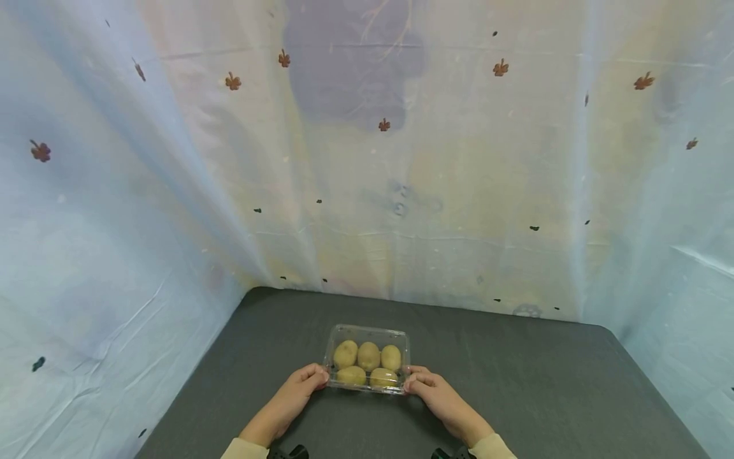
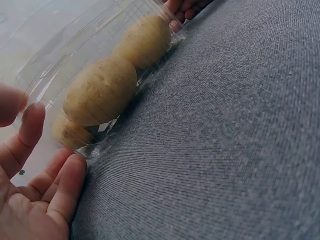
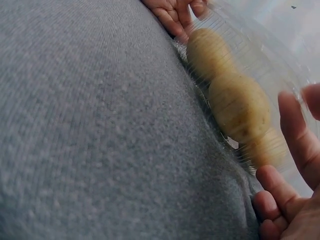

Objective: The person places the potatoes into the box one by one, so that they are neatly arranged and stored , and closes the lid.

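Note:
A clear plastic box (image 1: 371, 333) holding several yellow-brown potatoes (image 1: 369, 357) sits on the dark grey surface. At its left side my left hand (image 1: 297, 396) grips the near corner, thumb toward the front. My right hand (image 1: 443, 400) holds the opposite near corner in much the same way. Up close in the left wrist view, the fingertips (image 2: 33, 117) touch the plastic high up, and other fingers touch low by the base. The right wrist view shows fingers (image 3: 292, 120) at the box's side, with potatoes (image 3: 240, 107) visible through the ribbed wall.
Grey fabric (image 1: 516, 376) covers the table around the box. A pale printed curtain (image 1: 487, 191) with leaf shapes hangs behind the table's far edge, and more of it hangs along the left and right sides.

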Available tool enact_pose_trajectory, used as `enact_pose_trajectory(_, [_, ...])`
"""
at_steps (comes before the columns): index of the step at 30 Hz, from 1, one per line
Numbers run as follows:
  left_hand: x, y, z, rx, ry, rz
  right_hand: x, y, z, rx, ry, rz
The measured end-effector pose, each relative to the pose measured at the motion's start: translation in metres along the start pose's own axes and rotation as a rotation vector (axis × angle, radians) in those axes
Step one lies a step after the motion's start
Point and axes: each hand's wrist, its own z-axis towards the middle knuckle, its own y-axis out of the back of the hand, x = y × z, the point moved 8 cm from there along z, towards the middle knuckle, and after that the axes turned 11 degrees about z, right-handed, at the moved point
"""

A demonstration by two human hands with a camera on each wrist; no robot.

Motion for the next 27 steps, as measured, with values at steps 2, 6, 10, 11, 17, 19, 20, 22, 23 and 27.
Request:
enact_pose_trajectory(2, [0.0008,0.0003,0.0001,0.002,0.004,-0.005,0.0,-0.0006,0.0004,-0.002,-0.001,-0.002])
enact_pose_trajectory(6, [0.0018,0.0008,0.001,-0.001,0.01,-0.013,0.0001,-0.0008,0.0008,-0.005,-0.007,-0.003])
enact_pose_trajectory(10, [0.0023,0.0006,0.0021,-0.007,0.011,-0.008,0.0002,0.0,0.0008,-0.011,-0.015,-0.001])
enact_pose_trajectory(11, [0.0021,0.0005,0.0023,-0.008,0.012,-0.005,0.0,0.0001,0.001,-0.013,-0.015,-0.001])
enact_pose_trajectory(17, [0.0022,0.0012,0.0019,-0.018,0.002,0.007,-0.0004,-0.0011,0.002,-0.021,-0.015,0.011])
enact_pose_trajectory(19, [0.0038,0.0004,0.001,-0.014,0.0,0.006,-0.0014,-0.0019,0.0015,-0.019,-0.019,0.016])
enact_pose_trajectory(20, [0.0047,-0.0001,0.0006,-0.011,0.0,0.005,-0.0022,-0.0023,0.0011,-0.017,-0.023,0.018])
enact_pose_trajectory(22, [0.0067,-0.0009,0.0,-0.005,-0.002,0.0,-0.0036,-0.0029,0.0003,-0.015,-0.028,0.021])
enact_pose_trajectory(23, [0.008,-0.0011,-0.0002,-0.003,-0.004,0.0,-0.0045,-0.003,0.0,-0.013,-0.03,0.021])
enact_pose_trajectory(27, [0.0089,-0.0004,0.0001,0.0,-0.018,0.001,-0.0054,-0.0032,-0.0003,-0.004,-0.015,0.028])
